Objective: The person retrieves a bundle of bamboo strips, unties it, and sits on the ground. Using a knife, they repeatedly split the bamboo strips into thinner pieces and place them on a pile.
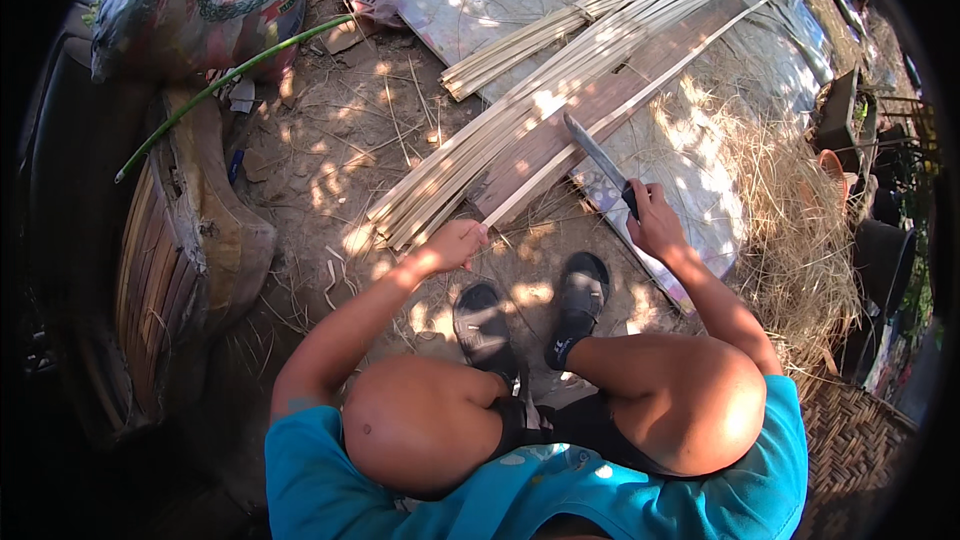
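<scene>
My left hand (458, 244) is closed on the near end of a long, pale bamboo strip (632, 105), which runs away to the upper right over a brown wooden board (530, 155). In my right hand (655, 224) is the black handle of a knife (598, 155). Its blade points up and to the left, and its tip part lies across the strip; whether it cuts in cannot be made out. Left of the board lies a long bundle of bamboo strips (560, 90). A shorter stack of strips (520, 52) lies beyond it.
Dry shavings (790, 230) are heaped at the right, beside a pale sheet (690, 170). A filled sack (200, 10), a green stalk (230, 78) and a worn curved wooden piece (215, 230) are at the left. Woven matting (850, 430) lies at the lower right.
</scene>
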Demonstrator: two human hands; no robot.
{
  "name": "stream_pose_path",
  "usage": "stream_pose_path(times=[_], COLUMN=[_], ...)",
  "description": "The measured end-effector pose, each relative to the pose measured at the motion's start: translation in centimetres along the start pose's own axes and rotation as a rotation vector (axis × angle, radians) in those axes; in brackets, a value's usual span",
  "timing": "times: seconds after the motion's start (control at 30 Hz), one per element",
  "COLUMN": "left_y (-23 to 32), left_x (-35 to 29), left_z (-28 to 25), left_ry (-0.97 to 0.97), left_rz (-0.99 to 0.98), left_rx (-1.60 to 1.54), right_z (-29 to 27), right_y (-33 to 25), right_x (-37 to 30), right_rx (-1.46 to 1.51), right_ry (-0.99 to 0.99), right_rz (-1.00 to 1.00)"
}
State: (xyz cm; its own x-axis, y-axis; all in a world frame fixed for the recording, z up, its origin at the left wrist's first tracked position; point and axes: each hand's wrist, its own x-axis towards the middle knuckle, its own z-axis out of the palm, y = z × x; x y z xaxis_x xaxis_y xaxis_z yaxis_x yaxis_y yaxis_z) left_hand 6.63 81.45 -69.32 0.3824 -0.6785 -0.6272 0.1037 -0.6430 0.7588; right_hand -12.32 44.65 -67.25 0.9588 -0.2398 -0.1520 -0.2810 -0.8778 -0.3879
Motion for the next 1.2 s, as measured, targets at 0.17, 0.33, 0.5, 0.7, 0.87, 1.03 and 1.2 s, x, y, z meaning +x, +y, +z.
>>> stream_pose_path(times=[0.17,0.33,0.5,0.7,0.87,1.03,1.2], left_y=[-4.9,-6.0,-5.1,-7.9,-8.0,-7.0,-5.6], left_x=[-0.8,-5.3,-5.0,-6.5,-5.2,-8.0,-5.5], left_z=[1.3,-1.1,0.2,1.0,2.4,4.0,3.1], left_ry=[0.174,-0.069,0.091,0.174,0.486,0.574,0.554], left_rz=[-0.045,-0.203,-0.132,-0.117,0.166,-0.03,-0.092], left_rx=[-0.462,-0.801,-0.581,-0.508,0.049,0.334,0.57], right_z=[3.7,4.1,2.8,1.6,4.7,3.3,1.5], right_y=[-6.4,-2.4,-4.6,6.1,-5.2,-2.9,0.0], right_x=[0.7,2.0,4.2,4.3,2.6,2.6,4.6], right_rx=[0.024,-0.018,0.195,0.052,0.153,0.0,0.099], right_ry=[-0.143,0.07,0.071,0.373,0.082,0.122,0.218], right_rz=[0.138,-0.051,0.045,0.235,-0.027,0.048,0.151])
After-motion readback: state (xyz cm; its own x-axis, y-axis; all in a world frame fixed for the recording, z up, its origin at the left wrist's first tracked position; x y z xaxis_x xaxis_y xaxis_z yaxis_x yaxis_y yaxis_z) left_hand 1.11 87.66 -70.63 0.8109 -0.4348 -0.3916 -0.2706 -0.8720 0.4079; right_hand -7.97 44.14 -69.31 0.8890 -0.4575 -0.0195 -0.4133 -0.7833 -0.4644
